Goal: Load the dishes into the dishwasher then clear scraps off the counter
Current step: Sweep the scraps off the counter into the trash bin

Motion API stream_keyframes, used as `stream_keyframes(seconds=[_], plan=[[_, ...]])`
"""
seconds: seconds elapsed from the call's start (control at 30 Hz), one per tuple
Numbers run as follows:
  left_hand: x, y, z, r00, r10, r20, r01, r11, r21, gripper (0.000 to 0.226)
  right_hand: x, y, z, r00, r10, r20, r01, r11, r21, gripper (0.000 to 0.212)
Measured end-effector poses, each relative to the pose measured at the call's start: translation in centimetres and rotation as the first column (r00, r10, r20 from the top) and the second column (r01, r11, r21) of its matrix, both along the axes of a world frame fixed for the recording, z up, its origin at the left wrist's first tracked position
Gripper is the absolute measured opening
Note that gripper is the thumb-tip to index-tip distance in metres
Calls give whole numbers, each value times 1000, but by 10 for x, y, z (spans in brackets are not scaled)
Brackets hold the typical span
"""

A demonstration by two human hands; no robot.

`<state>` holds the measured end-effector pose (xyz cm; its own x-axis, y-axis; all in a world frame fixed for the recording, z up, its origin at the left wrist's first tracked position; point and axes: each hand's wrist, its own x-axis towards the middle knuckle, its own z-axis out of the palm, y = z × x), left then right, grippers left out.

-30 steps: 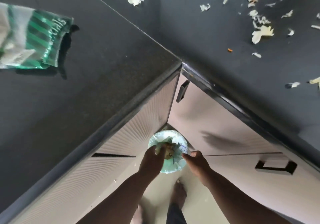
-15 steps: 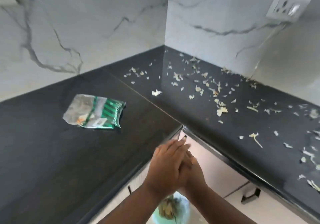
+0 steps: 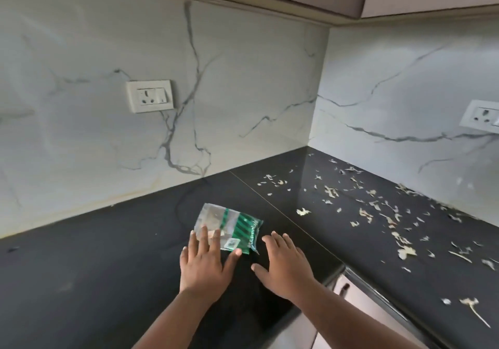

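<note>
Black counter (image 3: 81, 281) | green wrapper (image 3: 229, 230), lettering unreadable | left hand (image 3: 205, 265) spread touching it | right hand (image 3: 283, 265) spread

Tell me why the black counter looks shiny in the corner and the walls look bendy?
In the head view, the polished counter mirrors the pale marble wall near the corner, giving a soft glare among the scraps; the wide-angle lens curves the wall edges; the left hand and right hand look slightly blurred.

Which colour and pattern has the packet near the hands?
Clear plastic with green stripes, head view.
</note>
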<state>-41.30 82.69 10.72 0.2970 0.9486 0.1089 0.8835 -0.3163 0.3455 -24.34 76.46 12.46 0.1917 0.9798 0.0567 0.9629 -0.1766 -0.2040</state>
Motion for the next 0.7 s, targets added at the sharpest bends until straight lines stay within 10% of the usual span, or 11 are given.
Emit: stream_keyframes(seconds=[0.13, 0.3, 0.43, 0.7], plan=[[-19, 29, -8, 991, 118, 59, -109, 983, -145, 67, -11, 29, -9, 904, -187, -384, 143, 980, -140, 56], [-24, 71, -17, 902, 214, 375, -80, 936, -343, 64, -9, 63, -20, 460, -423, -781, 345, 895, -282, 51], [-23, 93, -21, 883, 184, 432, -2, 922, -388, 52, -7, 81, -20, 147, -444, -884, 404, 842, -356, 58], [6, 80, -13, 734, 249, 632, 2, 929, -369, 28, 5, 75, -17, -6, -440, -898, 432, 808, -399, 14]])
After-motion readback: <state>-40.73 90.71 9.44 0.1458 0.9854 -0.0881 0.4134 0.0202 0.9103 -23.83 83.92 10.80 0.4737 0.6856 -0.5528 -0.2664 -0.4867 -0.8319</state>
